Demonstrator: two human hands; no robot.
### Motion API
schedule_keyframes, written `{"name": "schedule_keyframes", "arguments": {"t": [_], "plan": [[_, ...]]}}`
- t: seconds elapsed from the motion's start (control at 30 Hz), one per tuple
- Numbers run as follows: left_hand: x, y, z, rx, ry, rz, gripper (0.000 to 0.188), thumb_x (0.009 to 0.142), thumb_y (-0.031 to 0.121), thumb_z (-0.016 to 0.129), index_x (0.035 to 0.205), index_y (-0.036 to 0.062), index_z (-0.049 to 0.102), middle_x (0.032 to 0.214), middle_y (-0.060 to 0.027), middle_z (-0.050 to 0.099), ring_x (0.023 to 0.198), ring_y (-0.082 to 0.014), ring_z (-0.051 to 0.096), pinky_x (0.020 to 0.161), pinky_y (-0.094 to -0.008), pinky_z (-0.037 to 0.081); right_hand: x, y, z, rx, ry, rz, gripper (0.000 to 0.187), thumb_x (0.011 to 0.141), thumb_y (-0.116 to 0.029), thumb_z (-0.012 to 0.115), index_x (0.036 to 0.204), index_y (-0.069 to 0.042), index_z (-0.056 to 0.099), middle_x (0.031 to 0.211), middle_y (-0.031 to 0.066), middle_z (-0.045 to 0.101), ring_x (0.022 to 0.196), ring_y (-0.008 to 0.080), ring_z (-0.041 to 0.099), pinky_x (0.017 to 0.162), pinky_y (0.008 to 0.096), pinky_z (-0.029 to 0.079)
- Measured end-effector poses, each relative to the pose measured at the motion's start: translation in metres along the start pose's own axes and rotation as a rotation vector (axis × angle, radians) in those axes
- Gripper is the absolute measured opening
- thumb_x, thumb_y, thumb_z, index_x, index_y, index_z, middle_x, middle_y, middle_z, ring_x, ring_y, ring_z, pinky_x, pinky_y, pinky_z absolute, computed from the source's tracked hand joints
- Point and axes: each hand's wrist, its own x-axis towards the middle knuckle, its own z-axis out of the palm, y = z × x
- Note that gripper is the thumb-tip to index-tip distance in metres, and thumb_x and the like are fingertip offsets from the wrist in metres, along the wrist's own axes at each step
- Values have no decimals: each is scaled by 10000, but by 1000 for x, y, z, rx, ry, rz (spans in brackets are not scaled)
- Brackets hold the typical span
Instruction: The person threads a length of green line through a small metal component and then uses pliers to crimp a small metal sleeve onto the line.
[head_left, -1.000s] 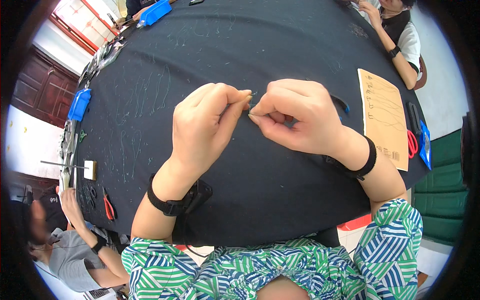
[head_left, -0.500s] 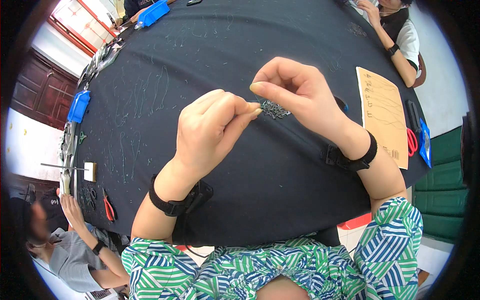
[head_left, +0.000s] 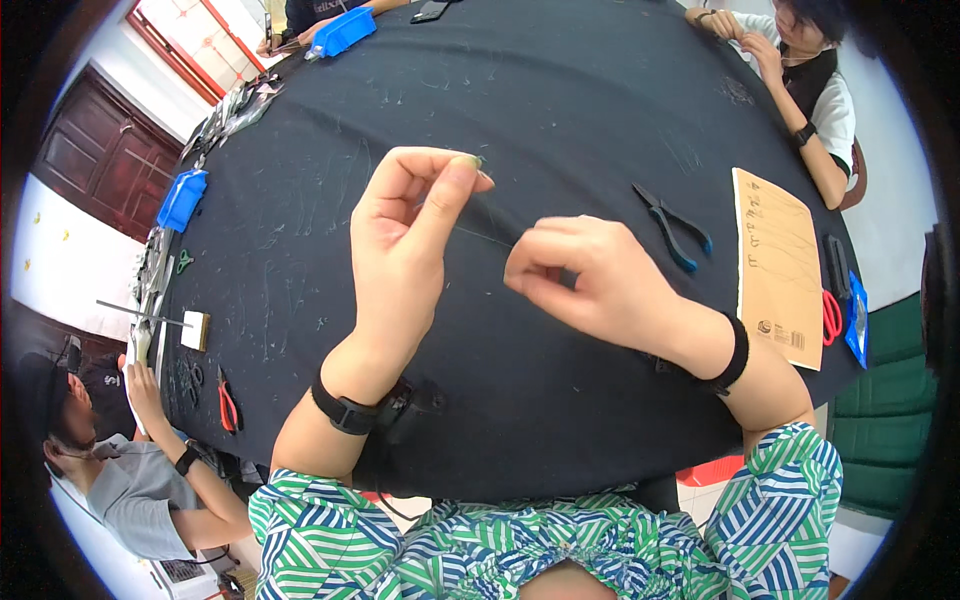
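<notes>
My left hand (head_left: 405, 215) is raised over the black-covered table, thumb and index finger pinched on a greenish bit of thread at their tips. A thin greenish thread (head_left: 482, 236) crosses the gap between my hands, toward the right one. Lower and to the right, my right hand (head_left: 595, 275) has its fingers curled closed on the thread's other end; the exact grip is hidden. Right of it lie blue-handled pliers (head_left: 672, 225). The pile of small dark metal pieces seen earlier does not show now, perhaps behind my right hand.
A tan cardboard sheet (head_left: 775, 290) lies right, beside red-handled scissors (head_left: 831, 318) and a blue packet (head_left: 857, 320). Thread pieces lie across the cloth. Red-handled pliers (head_left: 228, 402), a white block (head_left: 195, 331) and a blue tray (head_left: 182, 200) are left. Other people sit around the table.
My hands have moved apart: the left rose and turned, the right came down. Thread now stretches between them. The blue-handled pliers, mostly hidden before, have come into sight. The view has shifted slightly.
</notes>
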Motion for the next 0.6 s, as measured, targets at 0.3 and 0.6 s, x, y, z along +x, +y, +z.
{"name": "schedule_keyframes", "arguments": {"t": [0.3, 0.6], "plan": [[-2, 11, 1, -202, -2, -226, 122, 1001, 201, 560, 1033, 97, 614, 1018, -12, 648, 928, -58, 589, 638, -170, 428, -3, -1, -1, 26, -196, -3, 80, 787, -110, 701, 853, -66, 689, 831, 68, 679, 776, 244, 660, 708, 349, 518], [-4, 7, 3, -118, -87, -54, 109, 975, 141, 605, 997, 36, 591, 829, -1, 617, 679, -22, 542, 561, -160, 411, 8, -6, -27, 750, -390, 435, 266, 912, -246, 663, 1089, -48, 678, 925, 20, 695, 745, 65, 618, 624, 215, 486]]}}
